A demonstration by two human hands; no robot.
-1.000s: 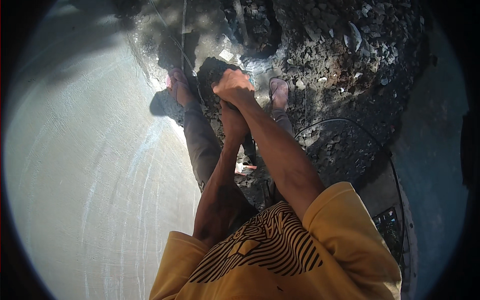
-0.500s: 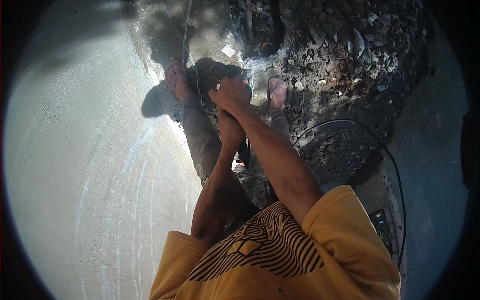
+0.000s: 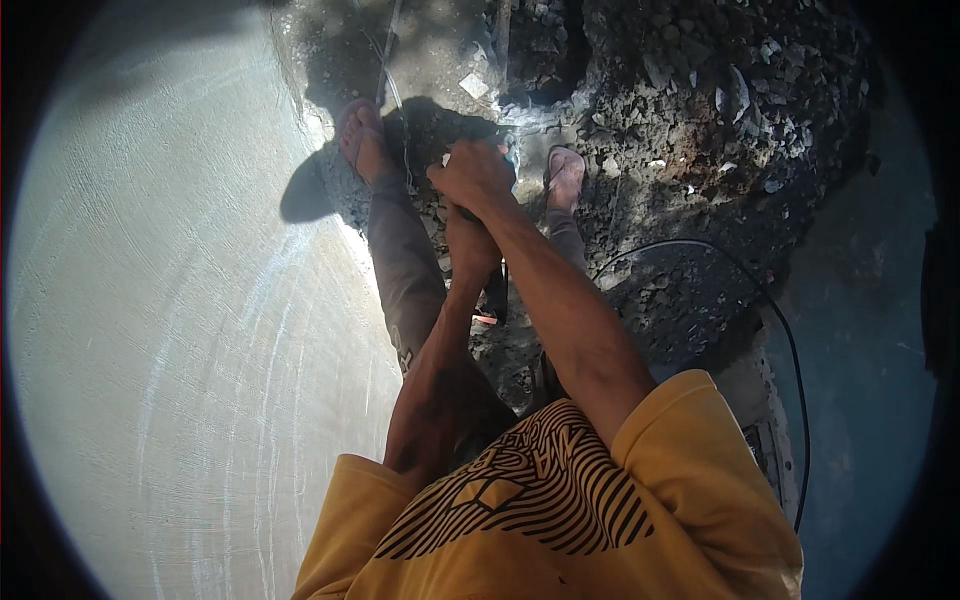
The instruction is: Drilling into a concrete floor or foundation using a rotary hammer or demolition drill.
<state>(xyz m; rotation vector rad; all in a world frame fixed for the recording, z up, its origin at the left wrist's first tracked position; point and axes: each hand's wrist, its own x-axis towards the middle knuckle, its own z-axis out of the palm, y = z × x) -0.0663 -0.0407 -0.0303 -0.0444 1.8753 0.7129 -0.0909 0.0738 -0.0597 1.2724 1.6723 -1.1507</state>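
Observation:
In the middle of the view, my right hand (image 3: 476,178) is closed, with its fingers curled away from me. Just nearer, my left hand (image 3: 470,242) is closed too, partly covered by the right wrist. Both are around a tool held between my legs, and my hands hide most of it. A small teal part of the tool (image 3: 511,163) shows beside the right knuckles. A dark strip hangs below the left wrist; I cannot tell whether it belongs to the tool. My sandalled left foot (image 3: 362,130) and right foot (image 3: 566,175) stand apart on either side.
A pale plastered wall (image 3: 200,330) fills the left side. Broken rubble (image 3: 720,110) covers the ground ahead and to the right. A black cable (image 3: 775,305) curves along the right, near a bluish-grey surface (image 3: 850,330). Thin strands (image 3: 395,85) lie near the left foot.
The whole view has shifted slightly, so feet and rubble appear a little to the right. Both hands keep the same grip, in nearly the same place between the feet.

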